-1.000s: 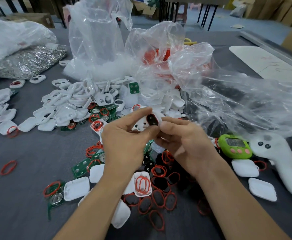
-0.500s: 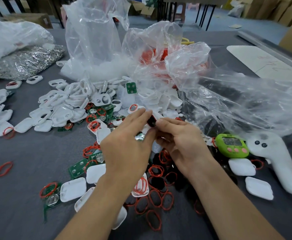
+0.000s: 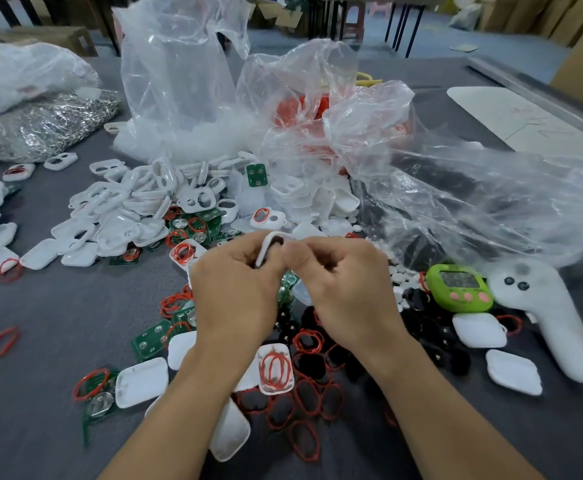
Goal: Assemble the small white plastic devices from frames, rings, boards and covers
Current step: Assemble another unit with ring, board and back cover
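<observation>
Pinching a white frame [image 3: 265, 251] between them, the left hand [image 3: 234, 296] and right hand [image 3: 345, 289] work to the left of the green gadget [image 3: 459, 289], the fingers of both curled tight on the part. A dark piece shows in the frame's opening; what it is I cannot tell. The step looks like seating an insert in the frame. The next move probably calls for one of the red rings [image 3: 275, 370] lying left of and below the gadget, or a green board [image 3: 151, 337] farther left, pressed in squarely.
</observation>
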